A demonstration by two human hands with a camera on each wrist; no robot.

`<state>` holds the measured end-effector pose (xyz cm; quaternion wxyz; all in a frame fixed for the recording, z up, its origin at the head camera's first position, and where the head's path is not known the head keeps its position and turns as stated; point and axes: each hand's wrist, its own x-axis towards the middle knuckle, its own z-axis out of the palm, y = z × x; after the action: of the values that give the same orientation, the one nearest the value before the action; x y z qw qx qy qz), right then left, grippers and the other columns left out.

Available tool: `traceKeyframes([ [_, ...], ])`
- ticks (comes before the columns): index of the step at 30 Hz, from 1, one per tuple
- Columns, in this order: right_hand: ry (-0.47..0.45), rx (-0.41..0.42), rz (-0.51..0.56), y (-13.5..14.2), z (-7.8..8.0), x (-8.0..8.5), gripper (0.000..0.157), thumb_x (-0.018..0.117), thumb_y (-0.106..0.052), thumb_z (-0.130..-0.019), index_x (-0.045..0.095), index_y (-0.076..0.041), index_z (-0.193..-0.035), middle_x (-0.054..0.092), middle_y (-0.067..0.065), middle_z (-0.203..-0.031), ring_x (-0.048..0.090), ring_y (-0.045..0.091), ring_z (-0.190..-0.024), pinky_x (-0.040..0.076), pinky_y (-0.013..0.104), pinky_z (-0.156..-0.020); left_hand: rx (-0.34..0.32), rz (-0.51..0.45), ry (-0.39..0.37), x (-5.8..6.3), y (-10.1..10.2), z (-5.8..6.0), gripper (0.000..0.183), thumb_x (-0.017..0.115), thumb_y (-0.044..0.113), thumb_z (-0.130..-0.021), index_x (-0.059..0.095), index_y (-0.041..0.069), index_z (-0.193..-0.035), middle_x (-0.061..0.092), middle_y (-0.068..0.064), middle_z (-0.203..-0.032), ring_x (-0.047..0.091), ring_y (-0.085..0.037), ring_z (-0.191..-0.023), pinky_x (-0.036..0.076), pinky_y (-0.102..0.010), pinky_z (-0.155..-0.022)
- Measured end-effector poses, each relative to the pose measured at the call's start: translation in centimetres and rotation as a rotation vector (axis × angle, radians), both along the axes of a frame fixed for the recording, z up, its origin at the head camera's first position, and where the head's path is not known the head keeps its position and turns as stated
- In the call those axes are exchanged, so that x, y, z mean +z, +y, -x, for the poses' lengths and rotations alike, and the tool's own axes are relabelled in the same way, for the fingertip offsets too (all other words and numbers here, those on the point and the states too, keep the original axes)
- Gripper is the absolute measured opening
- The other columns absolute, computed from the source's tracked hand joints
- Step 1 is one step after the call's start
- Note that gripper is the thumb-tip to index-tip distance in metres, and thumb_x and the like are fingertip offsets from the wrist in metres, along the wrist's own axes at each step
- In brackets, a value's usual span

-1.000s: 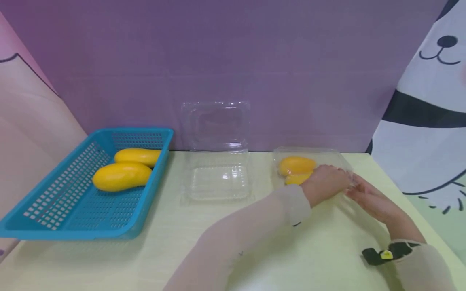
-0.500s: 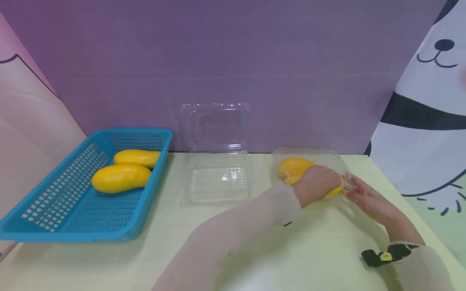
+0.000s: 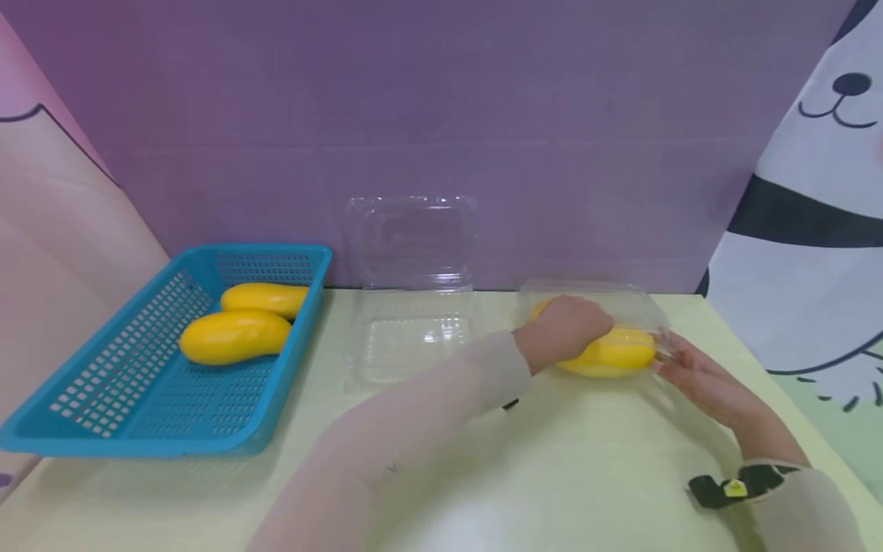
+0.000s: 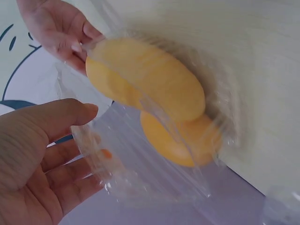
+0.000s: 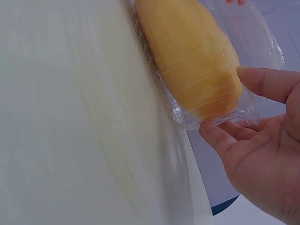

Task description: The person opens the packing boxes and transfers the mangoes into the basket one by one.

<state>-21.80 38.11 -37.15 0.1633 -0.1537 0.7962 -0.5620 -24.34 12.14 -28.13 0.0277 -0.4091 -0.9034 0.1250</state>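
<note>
A clear plastic clamshell box (image 3: 638, 303) at the back right of the table has two yellow mangoes in it. The front mango (image 3: 617, 353) shows through the plastic in the head view; the rear mango (image 4: 176, 145) is mostly hidden there by my left hand (image 3: 569, 326). That hand grips the thin lid of the box, thumb (image 4: 77, 114) on one face and fingers behind the plastic. At the right end, my right hand (image 3: 704, 383) pinches the box's edge, its thumb (image 5: 265, 83) and fingers on either side.
A second clamshell box (image 3: 414, 349) stands mid-table, its lid (image 3: 414, 238) raised against the purple backdrop. To the left, a blue basket (image 3: 255, 429) holds two yellow mangoes (image 3: 234, 336). A printed cloth (image 3: 821, 299) hangs at the right edge.
My left hand has moved left along the box, from its right end to its left half, uncovering the front mango. The right hand has stayed at the right end.
</note>
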Motion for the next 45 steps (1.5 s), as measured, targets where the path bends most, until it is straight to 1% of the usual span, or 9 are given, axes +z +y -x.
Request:
traceKeyframes([
  [5, 0.018, 0.012, 0.010, -0.1, -0.1, -0.2, 0.068, 0.035, -0.017, -0.103, -0.014, -0.006, -0.149, -0.018, 0.017, -0.156, 0.035, -0.028, -0.105, 0.033, 0.002, -0.093, 0.008, 0.011, -0.047, 0.7, -1.6, 0.6, 0.030, 0.053, 0.013, -0.096, 0.058, 0.025, -0.122, 0.062, 0.011, -0.117, 0.055, -0.006, -0.100, 0.047, -0.019, -0.089],
  [9, 0.030, 0.016, 0.009, -0.5, 0.0, 0.1, 0.071, 0.036, -0.017, -0.103, -0.017, -0.001, -0.147, -0.020, 0.023, -0.153, 0.032, -0.026, -0.111, 0.034, 0.001, -0.088, 0.047, -0.010, -0.108, 1.5, -2.4, 1.3, 0.040, 0.056, 0.018, -0.095, 0.051, 0.027, -0.133, 0.059, 0.010, -0.127, 0.054, -0.008, -0.106, 0.044, -0.021, -0.096],
  [13, -0.004, -0.009, -0.031, -0.6, 0.0, 0.5, 0.073, 0.037, -0.019, -0.103, -0.018, -0.005, -0.148, -0.022, 0.025, -0.152, 0.009, 0.007, -0.143, 0.033, 0.001, -0.090, 0.035, -0.128, -0.160, 2.2, -3.7, 2.1, 0.038, 0.056, 0.019, -0.095, 0.053, 0.024, -0.133, 0.061, 0.007, -0.126, 0.056, -0.010, -0.106, 0.046, -0.024, -0.097],
  [15, -0.007, -0.008, -0.031, -0.6, 0.0, 0.5, 0.073, 0.037, -0.019, -0.103, -0.018, -0.006, -0.148, -0.022, 0.025, -0.151, -0.003, 0.033, -0.144, 0.032, 0.002, -0.091, 0.002, -0.217, -0.171, 2.4, -4.5, 2.5, 0.036, 0.056, 0.018, -0.095, 0.055, 0.020, -0.131, 0.062, 0.005, -0.124, 0.058, -0.011, -0.106, 0.047, -0.023, -0.096],
  [17, -0.008, -0.012, -0.038, -0.6, 0.0, 0.5, 0.072, 0.037, -0.019, -0.103, -0.018, -0.006, -0.148, -0.022, 0.025, -0.152, -0.004, 0.040, -0.142, 0.032, 0.002, -0.092, -0.034, -0.303, -0.166, 2.4, -5.2, 3.0, 0.034, 0.057, 0.017, -0.094, 0.058, 0.017, -0.129, 0.064, 0.003, -0.124, 0.060, -0.011, -0.106, 0.048, -0.022, -0.095],
  [22, 0.001, -0.004, -0.042, -0.7, 0.0, 0.3, 0.072, 0.037, -0.020, -0.102, -0.016, -0.004, -0.148, -0.019, 0.026, -0.152, 0.014, 0.012, -0.143, 0.033, 0.003, -0.093, -0.041, -0.488, -0.235, 2.6, -6.4, 4.2, 0.036, 0.060, 0.015, -0.093, 0.058, 0.012, -0.128, 0.061, 0.000, -0.129, 0.058, -0.012, -0.115, 0.046, -0.019, -0.098],
  [25, 0.027, 0.020, -0.016, -0.7, 0.1, 0.2, 0.071, 0.037, -0.017, -0.102, -0.016, 0.000, -0.147, -0.019, 0.028, -0.151, 0.029, -0.013, -0.127, 0.035, 0.003, -0.091, -0.013, -0.570, -0.256, 3.0, -6.8, 4.8, 0.036, 0.061, 0.015, -0.092, 0.059, 0.010, -0.127, 0.062, -0.001, -0.128, 0.058, -0.013, -0.115, 0.046, -0.019, -0.097],
  [28, 0.046, 0.032, 0.004, -0.7, 0.1, 0.2, 0.071, 0.037, -0.015, -0.102, -0.016, 0.002, -0.146, -0.019, 0.029, -0.150, 0.038, -0.024, -0.109, 0.036, 0.002, -0.089, 0.014, -0.624, -0.260, 3.3, -7.0, 5.3, 0.035, 0.061, 0.016, -0.092, 0.059, 0.010, -0.126, 0.063, -0.001, -0.127, 0.058, -0.012, -0.114, 0.046, -0.019, -0.097],
  [45, 0.024, 0.021, -0.001, -1.5, 0.1, 0.1, 0.074, 0.040, -0.017, -0.101, -0.015, 0.003, -0.146, -0.017, 0.033, -0.149, 0.039, -0.025, -0.105, 0.038, 0.002, -0.087, 0.261, -1.006, -0.266, 3.5, -7.6, 7.8, 0.033, 0.062, 0.017, -0.092, 0.062, 0.009, -0.124, 0.064, -0.002, -0.123, 0.059, -0.015, -0.110, 0.048, -0.024, -0.095],
])
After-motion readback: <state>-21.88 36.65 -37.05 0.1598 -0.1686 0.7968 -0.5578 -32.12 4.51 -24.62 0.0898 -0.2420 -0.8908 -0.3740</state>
